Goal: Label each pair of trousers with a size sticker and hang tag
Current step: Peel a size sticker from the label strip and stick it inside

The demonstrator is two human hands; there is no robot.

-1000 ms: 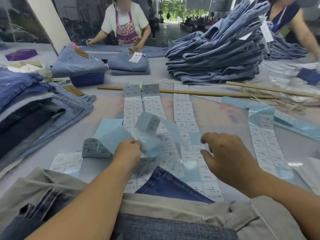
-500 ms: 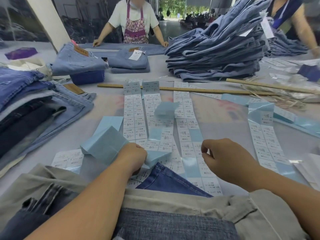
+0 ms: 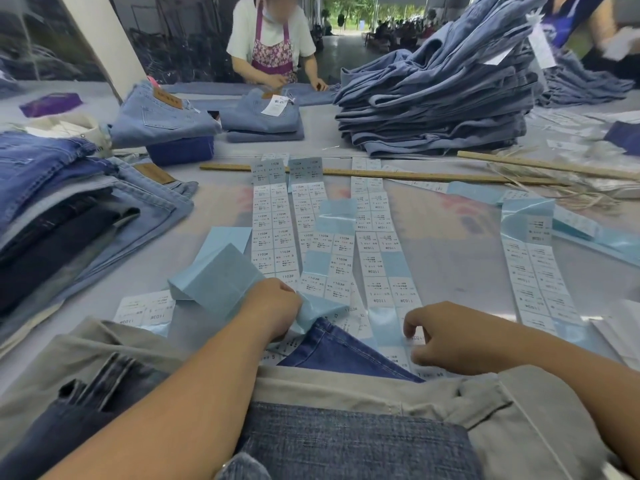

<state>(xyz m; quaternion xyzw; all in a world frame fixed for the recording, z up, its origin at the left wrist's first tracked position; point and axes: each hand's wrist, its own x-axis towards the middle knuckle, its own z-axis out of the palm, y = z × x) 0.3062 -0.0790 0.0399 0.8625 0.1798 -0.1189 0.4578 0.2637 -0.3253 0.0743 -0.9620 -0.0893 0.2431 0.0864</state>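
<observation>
Glossy blue backing strip (image 3: 382,271) of size stickers lies flat before the trousers (image 3: 346,351); right hand (image 3: 450,337) pinches 1 sticker's edge, left hand (image 3: 273,306) clutches backing paper. Flimsy, clingy: peel by a corner.

Bare worktop (image 3: 450,244) lay open between the middle sticker strips (image 3: 377,244) and the right strip (image 3: 540,271). The left was walled by stacked jeans (image 3: 69,209), the far side by a tall pile (image 3: 436,105) behind a ruler (image 3: 381,174). Curled blue backing (image 3: 218,278) crowded the left hand (image 3: 273,306).
</observation>
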